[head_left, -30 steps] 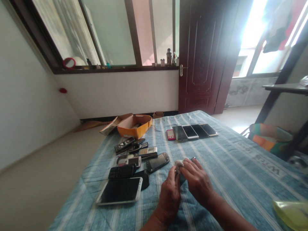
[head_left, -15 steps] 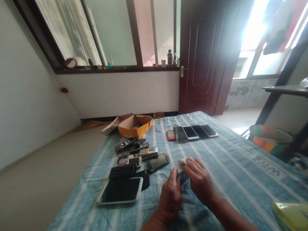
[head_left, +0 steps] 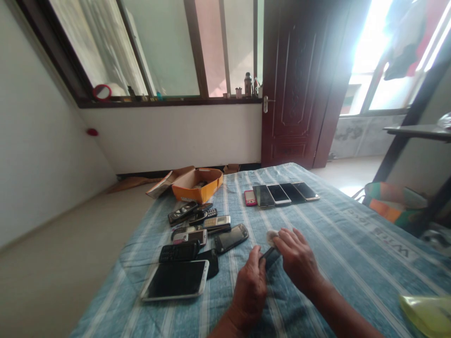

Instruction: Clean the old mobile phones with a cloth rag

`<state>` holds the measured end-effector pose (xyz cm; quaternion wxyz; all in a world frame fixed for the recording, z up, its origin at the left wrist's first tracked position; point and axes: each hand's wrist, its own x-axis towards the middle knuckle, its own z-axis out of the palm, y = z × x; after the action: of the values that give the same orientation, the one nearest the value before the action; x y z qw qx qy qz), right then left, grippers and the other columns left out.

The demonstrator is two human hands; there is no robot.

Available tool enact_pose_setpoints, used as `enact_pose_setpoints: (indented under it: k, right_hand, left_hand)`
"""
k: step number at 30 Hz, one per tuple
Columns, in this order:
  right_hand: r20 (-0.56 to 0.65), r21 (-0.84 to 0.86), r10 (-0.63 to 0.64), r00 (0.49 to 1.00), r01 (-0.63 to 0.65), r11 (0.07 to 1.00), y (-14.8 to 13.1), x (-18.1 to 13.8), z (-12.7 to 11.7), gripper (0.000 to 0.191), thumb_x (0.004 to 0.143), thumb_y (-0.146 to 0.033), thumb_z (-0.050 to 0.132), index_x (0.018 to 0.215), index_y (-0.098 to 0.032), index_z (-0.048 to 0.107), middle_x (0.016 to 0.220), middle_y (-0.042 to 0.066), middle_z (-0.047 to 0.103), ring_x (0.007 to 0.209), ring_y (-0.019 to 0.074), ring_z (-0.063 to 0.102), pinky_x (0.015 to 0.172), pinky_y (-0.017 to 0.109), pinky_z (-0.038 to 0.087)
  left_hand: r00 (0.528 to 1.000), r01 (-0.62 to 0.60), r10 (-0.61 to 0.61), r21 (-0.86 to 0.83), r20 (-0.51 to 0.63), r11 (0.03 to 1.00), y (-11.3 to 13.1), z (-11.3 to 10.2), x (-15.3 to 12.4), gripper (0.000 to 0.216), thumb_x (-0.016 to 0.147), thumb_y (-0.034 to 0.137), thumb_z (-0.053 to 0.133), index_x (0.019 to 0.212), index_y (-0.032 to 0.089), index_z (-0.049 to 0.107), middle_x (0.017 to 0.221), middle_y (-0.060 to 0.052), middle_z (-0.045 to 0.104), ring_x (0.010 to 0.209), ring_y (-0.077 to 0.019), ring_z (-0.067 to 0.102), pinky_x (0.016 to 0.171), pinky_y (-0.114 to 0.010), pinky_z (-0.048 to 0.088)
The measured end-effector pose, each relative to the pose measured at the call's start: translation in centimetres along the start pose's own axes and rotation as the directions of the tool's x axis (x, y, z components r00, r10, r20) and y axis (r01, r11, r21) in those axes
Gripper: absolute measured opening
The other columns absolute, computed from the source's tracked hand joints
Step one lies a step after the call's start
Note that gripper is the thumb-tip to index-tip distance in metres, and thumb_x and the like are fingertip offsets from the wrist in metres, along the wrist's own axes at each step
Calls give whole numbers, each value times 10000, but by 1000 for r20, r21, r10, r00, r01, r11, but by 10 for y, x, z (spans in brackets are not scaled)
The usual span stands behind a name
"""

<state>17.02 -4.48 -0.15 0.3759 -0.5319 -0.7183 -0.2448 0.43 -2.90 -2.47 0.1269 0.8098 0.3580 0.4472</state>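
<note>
My left hand [head_left: 249, 286] is closed around the near end of a dark mobile phone [head_left: 269, 255], which is tilted and partly hidden by my fingers. Against the phone's far end, my right hand [head_left: 298, 260] presses a crumpled white cloth [head_left: 272, 237], its fingers bent over it. Left of my hands lies a dark touchscreen phone [head_left: 231, 238] on the striped sheet. Nearer to me is a big white-framed tablet or phone [head_left: 178, 279], beside a black keypad phone [head_left: 179, 252] and a black pouch-like piece [head_left: 210, 263].
Several old phones [head_left: 183, 212] lie in a loose heap before an open orange box [head_left: 199, 190]. A row at the back holds a pink phone [head_left: 250, 198] and a white phone [head_left: 279, 194] among dark ones. A yellow packet [head_left: 424, 314] lies at the right edge.
My right hand has slid a little to the right with the white cloth, uncovering more of the phone. The left hand keeps its hold almost in place.
</note>
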Motion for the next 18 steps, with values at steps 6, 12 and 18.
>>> enact_pose_setpoints:
  k: [6, 12, 18]
  right_hand:
    - [1, -19, 21, 1000, -21, 1000, 4, -1, 0, 274, 957, -129, 375, 918, -189, 640, 968, 82, 666, 1023, 255, 580, 942, 416, 407]
    - [-47, 100, -38, 998, 43, 994, -19, 2, -3, 262, 960, -124, 378, 935, -175, 634, 950, 78, 659, 979, 224, 593, 984, 406, 401]
    - [-14, 139, -63, 998, 64, 988, -26, 3, -5, 256, 958, -118, 378, 869, -188, 608, 890, 55, 653, 926, 204, 604, 999, 415, 373]
  left_hand:
    - [999, -41, 41, 36, -10, 999, -1, 1, -2, 336, 1014, 270, 319, 1249, 110, 498, 1074, -165, 722, 1000, -224, 706, 841, -292, 593]
    - [999, -42, 43, -7, 8, 999, 0, -1, -2, 332, 1009, 253, 340, 1285, 125, 473, 1082, -151, 724, 993, -225, 708, 822, -304, 603]
    - [1000, -18, 19, -40, 24, 999, 3, -4, 1, 333, 997, 219, 360, 1304, 156, 472, 1137, -123, 711, 1043, -231, 687, 860, -319, 592]
